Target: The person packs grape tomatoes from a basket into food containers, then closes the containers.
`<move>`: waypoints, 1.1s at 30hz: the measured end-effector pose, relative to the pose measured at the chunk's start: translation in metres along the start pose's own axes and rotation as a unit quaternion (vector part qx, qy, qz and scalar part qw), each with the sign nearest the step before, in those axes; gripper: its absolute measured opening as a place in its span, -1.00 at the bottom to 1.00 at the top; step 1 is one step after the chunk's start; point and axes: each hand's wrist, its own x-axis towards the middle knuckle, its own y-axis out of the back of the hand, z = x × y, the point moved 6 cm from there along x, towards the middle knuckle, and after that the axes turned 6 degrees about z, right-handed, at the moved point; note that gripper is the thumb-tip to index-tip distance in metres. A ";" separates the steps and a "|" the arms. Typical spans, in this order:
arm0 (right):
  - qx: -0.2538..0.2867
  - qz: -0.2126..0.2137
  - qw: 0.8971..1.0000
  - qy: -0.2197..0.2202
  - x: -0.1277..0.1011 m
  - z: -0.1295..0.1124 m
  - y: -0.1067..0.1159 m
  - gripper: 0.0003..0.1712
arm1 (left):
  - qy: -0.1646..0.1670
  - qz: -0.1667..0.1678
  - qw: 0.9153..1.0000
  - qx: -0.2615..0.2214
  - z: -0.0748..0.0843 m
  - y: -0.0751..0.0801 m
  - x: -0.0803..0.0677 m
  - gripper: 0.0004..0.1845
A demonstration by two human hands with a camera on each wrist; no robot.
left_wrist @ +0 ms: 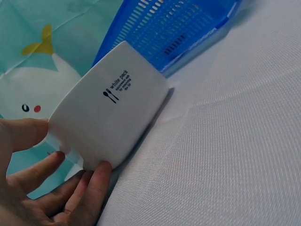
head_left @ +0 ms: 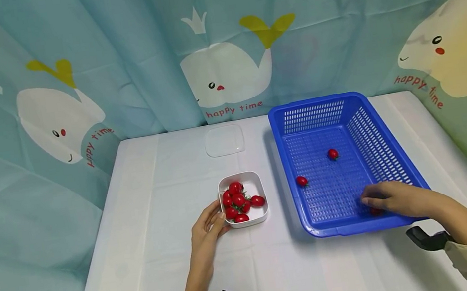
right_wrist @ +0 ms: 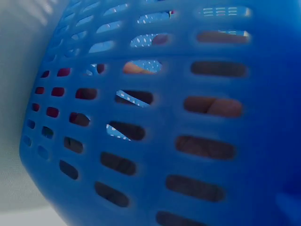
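Observation:
A small white container [head_left: 261,216] holds several red cherry tomatoes [head_left: 238,200] with green stems. My left hand [head_left: 206,227] grips its near left corner. In the left wrist view, the thumb [left_wrist: 28,133] is at the container's rim and the fingertips are low on its side. Inside the blue basket [head_left: 284,158], at its near right part, my right hand [head_left: 397,197] reaches down with bent fingers over a cherry tomato [head_left: 377,211]. I cannot tell whether the fingers pinch it. In the right wrist view, the slotted basket wall [right_wrist: 160,75] mostly hides the hand.
Two more cherry tomatoes lie in the basket, one near the left wall [head_left: 302,181] and another farther back [head_left: 332,154]. A clear flat lid [head_left: 224,141] rests behind the container on the white cloth [head_left: 167,185]. A whale-print curtain [head_left: 138,54] borders the table.

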 end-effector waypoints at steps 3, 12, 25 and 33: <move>-0.001 -0.008 1.000 -0.002 0.000 0.001 0.000 -0.83 | -0.001 0.000 1.000 0.000 0.000 0.000 0.000 -0.50; -0.008 -0.028 1.000 -0.006 -0.001 0.005 0.001 -0.94 | 0.001 -0.002 1.000 -0.011 0.000 0.000 -0.001 -0.51; 0.032 -0.030 0.999 -0.002 0.000 0.005 -0.001 -0.80 | 0.000 0.001 1.000 -0.006 0.000 0.000 -0.001 -0.50; 0.062 -0.038 0.997 -0.002 0.000 0.005 -0.004 -0.75 | -0.002 0.003 1.000 -0.002 0.000 0.001 0.000 -0.50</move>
